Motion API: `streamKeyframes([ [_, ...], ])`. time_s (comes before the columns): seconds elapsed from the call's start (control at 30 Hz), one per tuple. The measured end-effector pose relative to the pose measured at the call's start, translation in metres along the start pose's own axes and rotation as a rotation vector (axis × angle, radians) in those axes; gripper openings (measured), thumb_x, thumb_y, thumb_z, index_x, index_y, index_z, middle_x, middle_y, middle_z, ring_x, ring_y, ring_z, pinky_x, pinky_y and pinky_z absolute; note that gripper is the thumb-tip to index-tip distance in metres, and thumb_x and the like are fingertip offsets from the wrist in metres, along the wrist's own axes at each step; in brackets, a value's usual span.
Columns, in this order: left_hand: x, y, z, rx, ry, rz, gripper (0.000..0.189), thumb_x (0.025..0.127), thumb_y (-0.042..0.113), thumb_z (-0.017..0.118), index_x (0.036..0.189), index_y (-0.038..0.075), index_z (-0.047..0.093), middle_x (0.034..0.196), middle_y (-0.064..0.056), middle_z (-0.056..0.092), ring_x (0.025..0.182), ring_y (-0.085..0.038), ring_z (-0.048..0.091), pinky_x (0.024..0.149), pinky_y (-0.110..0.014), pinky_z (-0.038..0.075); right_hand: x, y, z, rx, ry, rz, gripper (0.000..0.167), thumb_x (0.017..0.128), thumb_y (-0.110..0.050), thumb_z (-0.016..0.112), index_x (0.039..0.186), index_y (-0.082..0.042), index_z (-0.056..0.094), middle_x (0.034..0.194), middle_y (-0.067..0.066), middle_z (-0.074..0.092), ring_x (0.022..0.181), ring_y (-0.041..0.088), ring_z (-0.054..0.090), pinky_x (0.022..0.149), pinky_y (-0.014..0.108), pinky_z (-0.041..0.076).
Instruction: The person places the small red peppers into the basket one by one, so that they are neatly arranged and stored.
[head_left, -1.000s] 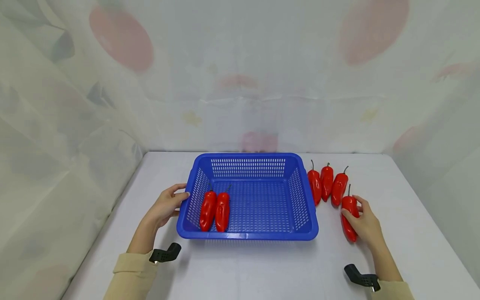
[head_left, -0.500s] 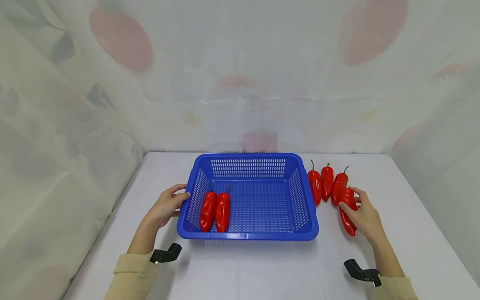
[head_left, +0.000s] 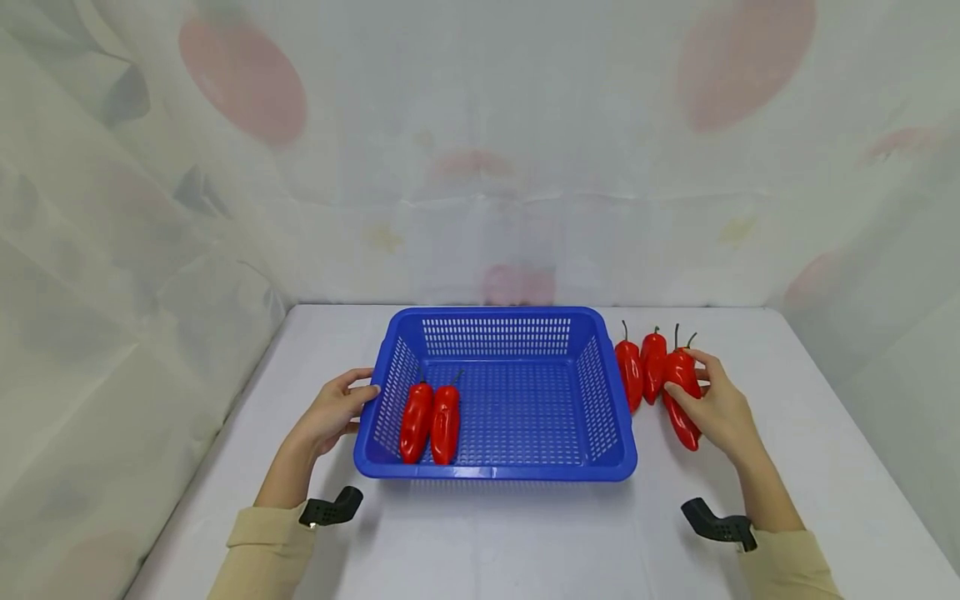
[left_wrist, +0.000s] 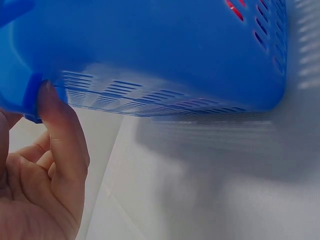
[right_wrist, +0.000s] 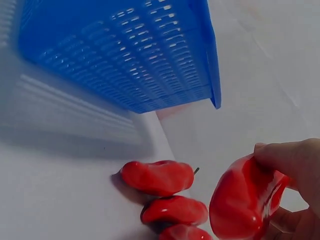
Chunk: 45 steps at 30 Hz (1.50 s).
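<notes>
A blue plastic basket (head_left: pixel 495 472) stands mid-table, with two red peppers (head_left: pixel 446 423) lying side by side at its left end. My left hand (head_left: pixel 335 410) pinches the basket's left rim between thumb and fingers; the left wrist view has the fingertips (left_wrist: pixel 49 95) at that rim. In my right hand (head_left: pixel 722 408) is another red pepper (right_wrist: pixel 240 200), gripped between thumb and fingers to the right of the basket. It overlaps a pepper lying behind it in the head view. Two more, a near pepper (head_left: pixel 630 373) and its neighbour (head_left: pixel 654 367), lie beside the basket's right wall.
The white table (head_left: pixel 510 542) stretches in front of the basket and to both sides. A patterned sheet (head_left: pixel 480 167) hangs behind the table, with more sheeting along the left and right. Each wrist carries a black camera mount (head_left: pixel 330 507).
My right hand has lifted the pepper and carried it up and to the left, over the pepper behind it. The left hand and the basket have stayed put.
</notes>
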<state>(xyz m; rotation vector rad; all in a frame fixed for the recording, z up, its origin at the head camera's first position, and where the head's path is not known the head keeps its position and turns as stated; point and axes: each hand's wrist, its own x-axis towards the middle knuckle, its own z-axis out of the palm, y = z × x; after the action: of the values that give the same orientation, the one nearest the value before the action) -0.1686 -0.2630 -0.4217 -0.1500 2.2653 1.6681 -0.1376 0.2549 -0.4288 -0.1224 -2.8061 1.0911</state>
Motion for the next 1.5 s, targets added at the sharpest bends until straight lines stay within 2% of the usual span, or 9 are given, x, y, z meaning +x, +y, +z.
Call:
streamKeyframes([
  [0.3,0.000,0.000,0.001,-0.006,0.000,0.006,0.049,0.094,0.023,0.050,0.138,0.009,0.035,0.105,-0.016,0.064,0.082,-0.023,0.067,0.070,-0.041,0.055,0.010,-0.017,-0.006,0.033,0.016,-0.070,0.068,0.086,-0.025,0.063,0.140,-0.003,0.026,0.117,0.031,0.045,0.093,0.041,0.052,0.062,0.047,0.055],
  [0.47,0.000,0.000,0.001,-0.011,0.002,0.002,0.050,0.094,0.023,0.050,0.139,0.008,0.033,0.109,-0.018,0.062,0.083,-0.023,0.066,0.071,-0.042,0.055,0.016,-0.029,-0.013,0.034,-0.004,-0.083,0.070,0.086,-0.026,0.063,0.140,-0.003,0.025,0.117,0.031,0.045,0.090,0.040,0.053,0.060,0.044,0.055],
  [0.6,0.000,0.000,0.001,-0.013,-0.001,-0.002,0.050,0.094,0.022,0.049,0.139,0.008,0.032,0.109,-0.019,0.062,0.083,-0.023,0.066,0.070,-0.042,0.055,0.020,-0.038,-0.016,0.033,-0.019,-0.083,0.070,0.086,-0.028,0.063,0.140,-0.003,0.025,0.119,0.031,0.045,0.093,0.042,0.054,0.062,0.046,0.055],
  [0.9,-0.015,0.021,0.006,-0.012,-0.018,-0.004,0.048,0.094,0.017,0.048,0.138,0.003,0.033,0.107,-0.021,0.062,0.083,-0.024,0.066,0.071,-0.042,0.055,0.029,-0.058,-0.015,0.034,-0.053,-0.103,0.071,0.085,-0.027,0.064,0.141,-0.007,0.024,0.124,0.029,0.045,0.095,0.039,0.054,0.068,0.050,0.054],
  [1.17,-0.019,0.026,0.007,-0.009,-0.024,-0.004,0.049,0.094,0.017,0.048,0.138,0.003,0.032,0.108,-0.021,0.062,0.082,-0.023,0.066,0.072,-0.042,0.055,0.033,-0.069,-0.010,0.044,-0.095,-0.109,0.070,0.086,-0.028,0.062,0.142,-0.010,0.023,0.126,0.028,0.044,0.098,0.042,0.055,0.070,0.052,0.053],
  [1.37,-0.018,0.024,0.006,-0.009,-0.018,-0.008,0.048,0.094,0.017,0.049,0.138,0.003,0.033,0.108,-0.021,0.062,0.081,-0.022,0.066,0.071,-0.040,0.055,0.039,-0.079,-0.004,0.051,-0.093,-0.142,0.068,0.087,-0.030,0.062,0.141,-0.011,0.026,0.126,0.025,0.047,0.095,0.037,0.058,0.069,0.048,0.054],
  [1.5,-0.010,0.014,0.003,-0.011,-0.013,-0.014,0.049,0.094,0.018,0.049,0.138,0.004,0.032,0.108,-0.020,0.062,0.081,-0.022,0.066,0.071,-0.041,0.055,0.043,-0.086,0.001,0.060,-0.103,-0.158,0.067,0.086,-0.029,0.062,0.140,-0.011,0.026,0.127,0.024,0.047,0.092,0.033,0.058,0.068,0.045,0.055],
])
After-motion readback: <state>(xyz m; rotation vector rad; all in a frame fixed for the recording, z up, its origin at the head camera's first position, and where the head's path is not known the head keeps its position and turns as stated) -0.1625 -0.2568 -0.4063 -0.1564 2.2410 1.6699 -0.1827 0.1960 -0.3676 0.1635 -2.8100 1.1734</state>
